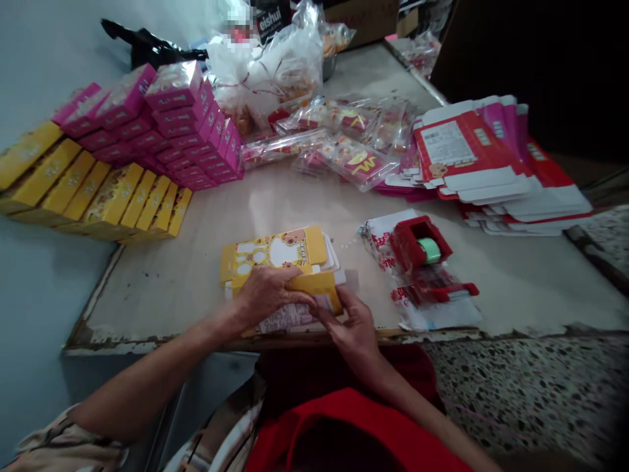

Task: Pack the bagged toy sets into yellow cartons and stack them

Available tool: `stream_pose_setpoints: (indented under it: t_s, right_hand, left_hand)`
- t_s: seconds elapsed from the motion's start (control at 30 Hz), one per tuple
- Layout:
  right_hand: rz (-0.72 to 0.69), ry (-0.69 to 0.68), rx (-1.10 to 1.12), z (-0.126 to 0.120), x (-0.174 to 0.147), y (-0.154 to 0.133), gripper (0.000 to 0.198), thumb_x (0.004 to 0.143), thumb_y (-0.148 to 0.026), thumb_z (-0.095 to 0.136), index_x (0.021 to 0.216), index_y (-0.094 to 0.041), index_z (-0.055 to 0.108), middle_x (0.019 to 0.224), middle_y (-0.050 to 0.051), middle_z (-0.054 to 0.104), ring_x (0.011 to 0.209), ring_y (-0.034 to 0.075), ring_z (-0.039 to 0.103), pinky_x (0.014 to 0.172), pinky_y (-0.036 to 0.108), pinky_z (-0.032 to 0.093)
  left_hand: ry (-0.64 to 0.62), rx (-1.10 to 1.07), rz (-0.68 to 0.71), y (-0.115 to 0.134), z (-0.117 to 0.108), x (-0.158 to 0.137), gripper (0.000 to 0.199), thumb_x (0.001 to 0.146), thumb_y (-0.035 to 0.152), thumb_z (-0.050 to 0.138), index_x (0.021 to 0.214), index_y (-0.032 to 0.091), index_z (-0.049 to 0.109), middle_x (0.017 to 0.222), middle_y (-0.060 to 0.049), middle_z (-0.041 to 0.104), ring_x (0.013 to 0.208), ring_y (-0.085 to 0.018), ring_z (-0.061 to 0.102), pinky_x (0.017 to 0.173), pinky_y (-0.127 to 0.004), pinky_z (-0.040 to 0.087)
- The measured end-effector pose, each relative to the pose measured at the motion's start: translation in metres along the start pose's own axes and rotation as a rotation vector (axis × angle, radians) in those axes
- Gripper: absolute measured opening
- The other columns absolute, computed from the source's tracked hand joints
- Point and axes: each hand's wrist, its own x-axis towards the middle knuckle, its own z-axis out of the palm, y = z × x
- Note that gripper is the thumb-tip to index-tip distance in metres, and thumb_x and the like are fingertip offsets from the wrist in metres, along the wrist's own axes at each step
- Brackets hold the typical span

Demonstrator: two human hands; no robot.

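Note:
Near the table's front edge, both hands grip a yellow cardboard box [312,283]. My left hand [265,292] wraps over its left part, thumb along the top side. At the right end, the fingers of my right hand [351,321] are closed around the corner by a flap. Just behind lies flat yellow box packaging [275,252] with die-cut windows and white flaps sticking out at its right. A printed sheet or panel [287,318] shows under my hands; I cannot tell whether it belongs to the held box. To the right stands a red tape dispenser [410,246] with a green roll.
Filled yellow boxes [113,200] stand in a row at the left, with stacked pink boxes [181,128] behind. Clear packets [351,157] lie at the back middle. Flattened red and pink cartons [472,154] pile up at the right. Plastic bags [275,72] sit at the back.

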Motion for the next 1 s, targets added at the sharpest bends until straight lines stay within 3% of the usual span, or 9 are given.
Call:
stream_pose_setpoints:
  t_s: [0.1,0.17,0.23,0.4,0.53,0.67,0.77,0.93,1.0]
  right_hand:
    - [-0.238,0.269,-0.116,-0.001,0.003,-0.021,0.081,0.073,-0.046,0.088,0.142,-0.022,0.053,0.144,0.016,0.055,0.134,0.036,0.051,0.113,0.054,0.045]
    - [-0.225,0.152,0.038,0.000,0.006,-0.034,0.093,0.085,-0.047,0.077,0.160,-0.026,0.027,0.154,0.016,0.048,0.139,0.034,0.049,0.111,0.054,0.048]
    - [-0.148,-0.004,0.236,0.001,0.009,-0.043,0.080,0.099,-0.040,0.055,0.165,-0.029,0.010,0.154,0.014,0.051,0.134,0.029,0.057,0.107,0.049,0.053]
    - [-0.014,-0.049,0.261,-0.005,0.006,-0.046,0.078,0.091,-0.028,0.057,0.163,-0.026,0.025,0.160,0.011,0.047,0.131,0.028,0.060,0.103,0.043,0.057]
    - [0.100,-0.154,0.479,-0.009,-0.011,-0.048,0.083,0.091,-0.028,0.064,0.161,-0.037,0.022,0.148,0.009,0.060,0.114,0.027,0.070,0.090,0.044,0.062]
    - [0.173,-0.207,0.577,-0.005,-0.022,-0.049,0.065,0.091,-0.033,0.070,0.147,-0.042,0.039,0.128,0.003,0.070,0.098,0.024,0.073,0.080,0.038,0.063]
    - [0.227,-0.146,0.468,0.001,-0.017,-0.046,0.030,0.097,-0.050,0.062,0.120,-0.033,0.053,0.097,0.000,0.073,0.075,0.019,0.069,0.062,0.029,0.057]
    - [0.083,-0.075,0.108,0.004,0.010,-0.041,0.038,0.097,-0.058,0.057,0.082,-0.024,0.055,0.077,-0.001,0.061,0.067,0.016,0.057,0.057,0.025,0.047]
    - [0.044,-0.075,0.033,0.002,0.022,-0.040,0.033,0.094,-0.054,0.063,0.084,-0.023,0.058,0.077,-0.001,0.059,0.070,0.016,0.056,0.059,0.025,0.048]
  left_hand:
    - [0.156,-0.323,-0.166,0.022,-0.027,-0.008,0.049,0.079,0.066,0.076,0.081,0.017,0.072,0.066,0.001,0.069,0.056,-0.013,0.057,0.051,-0.022,0.040]
    - [0.248,-0.659,-0.272,0.041,-0.027,-0.021,0.046,0.086,0.062,0.071,0.095,0.018,0.071,0.077,-0.001,0.074,0.059,-0.014,0.062,0.052,-0.022,0.047]
    - [0.287,-0.935,-0.361,0.055,-0.012,-0.034,0.045,0.091,0.060,0.066,0.107,0.018,0.068,0.091,-0.004,0.077,0.068,-0.018,0.070,0.060,-0.026,0.055]
    - [0.455,-1.111,-0.417,0.068,0.036,-0.057,0.057,0.084,0.045,0.081,0.129,0.024,0.052,0.101,-0.005,0.078,0.085,-0.022,0.076,0.075,-0.030,0.062]
    - [0.616,-1.240,-0.337,0.070,0.043,-0.064,0.062,0.091,0.045,0.073,0.142,0.029,0.041,0.096,-0.002,0.077,0.080,-0.018,0.075,0.070,-0.027,0.060]
    - [0.616,-1.305,-0.272,0.068,0.040,-0.069,0.041,0.098,0.049,0.063,0.133,0.028,0.058,0.120,-0.005,0.074,0.092,-0.017,0.073,0.074,-0.024,0.058]
    - [0.556,-1.384,-0.316,0.058,0.039,-0.071,0.038,0.094,0.057,0.065,0.114,0.025,0.065,0.113,-0.003,0.074,0.091,-0.018,0.072,0.072,-0.025,0.058]
    - [0.452,-1.634,-0.381,0.033,0.040,-0.057,0.030,0.083,0.044,0.081,0.089,0.021,0.063,0.098,0.000,0.072,0.085,-0.017,0.071,0.075,-0.027,0.058]
    - [0.470,-1.715,-0.364,0.023,0.039,-0.049,0.029,0.077,0.032,0.085,0.091,0.021,0.063,0.094,0.002,0.071,0.082,-0.015,0.071,0.077,-0.026,0.058]
